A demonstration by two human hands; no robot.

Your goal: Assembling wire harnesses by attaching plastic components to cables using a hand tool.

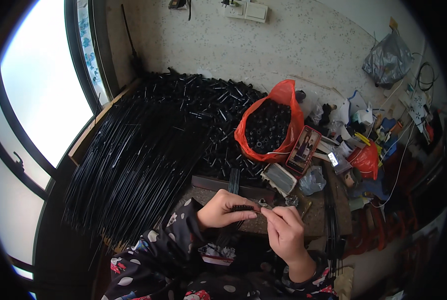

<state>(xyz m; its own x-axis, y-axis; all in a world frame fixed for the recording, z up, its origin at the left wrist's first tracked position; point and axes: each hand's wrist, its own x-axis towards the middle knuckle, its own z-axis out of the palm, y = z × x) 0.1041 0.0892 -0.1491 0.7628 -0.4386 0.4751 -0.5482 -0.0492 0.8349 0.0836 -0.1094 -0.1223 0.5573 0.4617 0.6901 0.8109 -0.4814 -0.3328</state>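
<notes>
Black patterned sleeve leads to the left hand [226, 209] at lower centre of the frame, its fingers gripping a dark ridged strip [241, 208] lying left to right, across upright-running thin black rods [234, 179]. Just beyond the strip's right end, and nearest it, the right hand [286, 227] has its fingertips drawn together; whether they grip anything, I cannot tell.
</notes>
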